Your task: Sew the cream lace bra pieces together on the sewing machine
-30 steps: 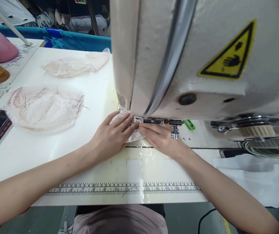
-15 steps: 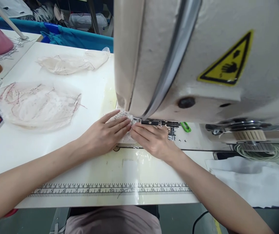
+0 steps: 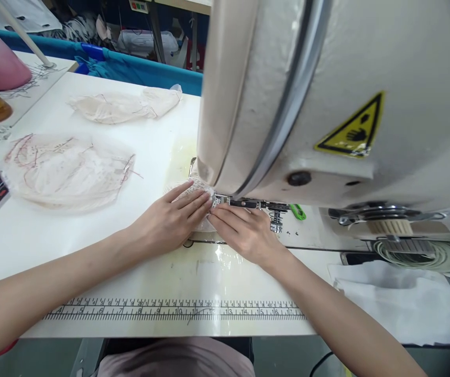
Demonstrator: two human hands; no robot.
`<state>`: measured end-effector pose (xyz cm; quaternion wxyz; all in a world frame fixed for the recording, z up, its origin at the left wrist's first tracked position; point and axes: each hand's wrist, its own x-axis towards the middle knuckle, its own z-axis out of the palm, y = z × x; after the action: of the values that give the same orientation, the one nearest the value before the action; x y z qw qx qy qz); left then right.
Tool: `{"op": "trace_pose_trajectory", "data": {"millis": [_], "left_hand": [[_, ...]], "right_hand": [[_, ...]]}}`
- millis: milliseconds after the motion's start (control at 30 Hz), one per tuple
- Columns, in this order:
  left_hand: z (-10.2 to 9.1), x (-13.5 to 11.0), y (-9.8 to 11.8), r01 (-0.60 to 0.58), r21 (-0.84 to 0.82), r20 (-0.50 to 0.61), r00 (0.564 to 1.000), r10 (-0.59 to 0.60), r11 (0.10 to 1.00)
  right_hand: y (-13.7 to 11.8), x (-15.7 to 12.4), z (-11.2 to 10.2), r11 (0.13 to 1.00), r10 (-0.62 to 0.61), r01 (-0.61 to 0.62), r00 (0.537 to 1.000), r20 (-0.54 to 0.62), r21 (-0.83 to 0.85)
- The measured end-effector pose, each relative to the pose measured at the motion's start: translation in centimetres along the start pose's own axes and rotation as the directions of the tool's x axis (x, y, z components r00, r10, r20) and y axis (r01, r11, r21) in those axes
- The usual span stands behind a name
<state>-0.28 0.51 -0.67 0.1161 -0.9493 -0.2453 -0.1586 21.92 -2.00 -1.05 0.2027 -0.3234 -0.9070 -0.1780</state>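
A piece of white lace fabric [image 3: 181,190] lies under the sewing machine's [image 3: 272,104] needle end, partly covered by my hands. My left hand [image 3: 172,217] rests flat on it, fingers stretched out and a little apart. Closed fingers of my right hand [image 3: 244,230] hold the near edge of the lace, just beside the presser foot [image 3: 221,199]. Both sets of fingertips almost meet at the foot. The right thumb and the needle point are hidden.
Two sheer pale pieces with reddish threads, one near [image 3: 67,170] and one farther back [image 3: 126,104], lie left on the white table [image 3: 150,283]. A ruler strip [image 3: 177,310] runs along the front edge. A green clipper [image 3: 297,211] and white cloth [image 3: 397,298] are right.
The camera view has shifted slightly, so the machine head appears farther right and lower. Both hands stay on the lace by the presser foot with little visible movement.
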Motion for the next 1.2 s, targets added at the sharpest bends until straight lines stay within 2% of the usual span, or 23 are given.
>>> {"op": "trace_pose_trajectory", "data": {"millis": [367, 667, 967, 1200], "left_hand": [[0.0, 0.1, 0.7, 0.048, 0.059, 0.022, 0.999, -0.049, 0.997], [-0.5, 0.2, 1.0, 0.033, 0.106, -0.043, 0.999, -0.029, 0.994], [0.0, -0.2, 1.0, 0.041, 0.011, -0.101, 0.994, -0.040, 0.999], [-0.1, 0.2, 1.0, 0.040, 0.065, -0.104, 0.994, -0.033, 0.997]], "right_hand": [[0.0, -0.1, 0.0, 1.000, -0.004, 0.004, 1.000, -0.029, 0.009], [0.7, -0.8, 0.2, 0.998, 0.012, -0.012, 1.000, 0.000, 0.056], [1.1, -0.5, 0.0, 0.997, 0.021, -0.019, 1.000, -0.017, 0.079], [1.3, -1.4, 0.3, 0.990, 0.086, -0.097, 0.991, 0.105, 0.107]]}}
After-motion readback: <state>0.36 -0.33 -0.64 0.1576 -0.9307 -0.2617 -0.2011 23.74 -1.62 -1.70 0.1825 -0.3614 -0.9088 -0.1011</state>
